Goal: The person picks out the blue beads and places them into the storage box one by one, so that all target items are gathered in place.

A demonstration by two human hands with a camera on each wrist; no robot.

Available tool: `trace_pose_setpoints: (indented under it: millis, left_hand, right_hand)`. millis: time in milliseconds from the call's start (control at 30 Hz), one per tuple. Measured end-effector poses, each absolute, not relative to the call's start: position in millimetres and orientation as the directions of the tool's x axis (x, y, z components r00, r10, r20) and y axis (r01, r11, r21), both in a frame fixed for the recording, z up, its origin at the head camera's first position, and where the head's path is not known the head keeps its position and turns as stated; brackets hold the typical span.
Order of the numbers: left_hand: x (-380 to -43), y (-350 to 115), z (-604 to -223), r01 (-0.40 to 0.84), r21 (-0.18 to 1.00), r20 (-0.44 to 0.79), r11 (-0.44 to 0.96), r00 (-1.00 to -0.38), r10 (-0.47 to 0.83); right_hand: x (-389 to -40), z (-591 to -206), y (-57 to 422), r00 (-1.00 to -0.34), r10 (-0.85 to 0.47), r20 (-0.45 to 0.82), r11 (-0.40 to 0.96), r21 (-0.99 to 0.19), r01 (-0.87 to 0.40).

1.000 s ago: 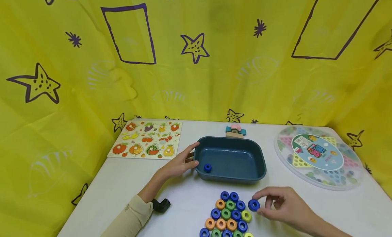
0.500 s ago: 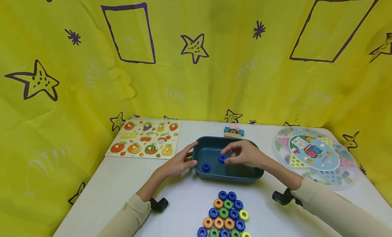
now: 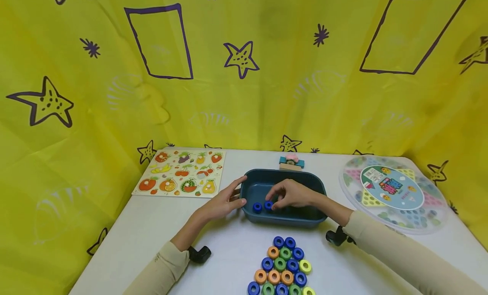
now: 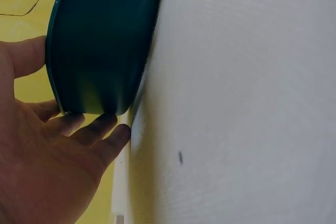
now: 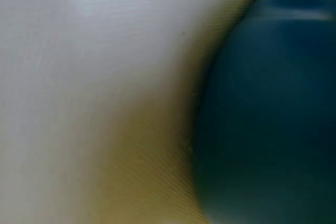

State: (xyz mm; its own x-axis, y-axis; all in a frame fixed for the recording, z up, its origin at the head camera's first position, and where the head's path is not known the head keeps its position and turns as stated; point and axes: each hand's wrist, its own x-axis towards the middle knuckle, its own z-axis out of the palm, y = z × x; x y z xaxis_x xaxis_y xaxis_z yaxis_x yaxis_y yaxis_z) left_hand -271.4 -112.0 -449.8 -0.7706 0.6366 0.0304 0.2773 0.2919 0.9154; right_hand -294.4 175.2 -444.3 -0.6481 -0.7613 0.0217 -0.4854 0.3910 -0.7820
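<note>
In the head view, my left hand (image 3: 222,204) rests against the left end of a dark teal plastic tub (image 3: 284,221), thumb and fingers spread on its outside. The left wrist view shows those fingertips touching the tub's wall (image 4: 100,51). My right hand (image 3: 293,194) reaches into the tub and pinches a blue ring bead (image 3: 268,205) between thumb and finger near the tub floor. Another blue bead (image 3: 257,208) lies just left of it. The right wrist view shows the tub's outer side (image 5: 273,108), but the hand is out of sight there.
Rows of blue, orange, green and yellow ring beads (image 3: 280,265) lie on the white table in front of the tub. A fruit puzzle board (image 3: 183,172) lies back left, a round game box (image 3: 394,193) right. A small teal-and-pink toy (image 3: 292,162) stands behind the tub.
My right hand has carried a blue bead from beside the bead rows into the tub, then lower and left beside the other bead. The left hand has stayed at the tub's end.
</note>
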Motion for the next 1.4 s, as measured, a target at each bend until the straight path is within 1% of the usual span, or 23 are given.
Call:
trace_pose_setpoints:
  millis: [167, 300, 467, 600, 700, 767, 867, 967, 1067, 1167, 1300, 1400]
  left_hand:
    - [-271, -113, -448, 0.285, 0.913, 0.034, 0.292, -0.765, 0.643]
    - [-266, -114, -439, 0.274, 0.918, 0.019, 0.287, -0.754, 0.656]
    - [-261, -114, -426, 0.27, 0.92, 0.009, 0.285, -0.74, 0.672]
    - [-264, -113, -435, 0.264, 0.925, 0.019, 0.273, -0.75, 0.662]
    - [-269, -112, -446, 0.263, 0.927, 0.027, 0.267, -0.757, 0.653]
    - [-271, -112, -450, 0.268, 0.926, 0.035, 0.264, -0.76, 0.649]
    - [-271, -112, -452, 0.268, 0.923, 0.032, 0.277, -0.77, 0.637]
    - [-271, -112, -452, 0.268, 0.919, 0.03, 0.289, -0.778, 0.628]
    - [-272, -112, -452, 0.272, 0.918, 0.032, 0.29, -0.777, 0.629]
    - [-272, -112, -453, 0.28, 0.916, 0.038, 0.286, -0.772, 0.634]
    - [-272, -112, -453, 0.286, 0.915, 0.042, 0.285, -0.77, 0.636]
    - [-271, -112, -453, 0.29, 0.916, 0.05, 0.276, -0.766, 0.641]
  right_hand:
    - [-295, -446, 172, -0.646, -0.763, -0.018, 0.424, -0.768, -0.479]
    - [-295, -447, 170, -0.647, -0.762, -0.035, 0.435, -0.769, -0.47]
    - [-296, -447, 171, -0.644, -0.765, -0.019, 0.423, -0.77, -0.479]
    - [-290, -438, 176, -0.692, -0.721, 0.041, 0.424, -0.764, -0.487]
    - [-274, -423, 181, -0.733, -0.671, 0.111, 0.412, -0.766, -0.493]
    - [-258, -412, 186, -0.742, -0.65, 0.161, 0.388, -0.769, -0.507]
    - [-229, -399, 196, -0.728, -0.647, 0.226, 0.336, -0.772, -0.539]
    - [-203, -397, 207, -0.705, -0.663, 0.253, 0.298, -0.774, -0.558]
    - [-184, -405, 217, -0.706, -0.671, 0.226, 0.299, -0.789, -0.536]
    - [-171, -417, 224, -0.724, -0.672, 0.156, 0.327, -0.815, -0.478]
    - [-163, -432, 229, -0.742, -0.666, 0.075, 0.356, -0.843, -0.404]
    - [-161, -442, 230, -0.751, -0.659, 0.043, 0.363, -0.857, -0.367]
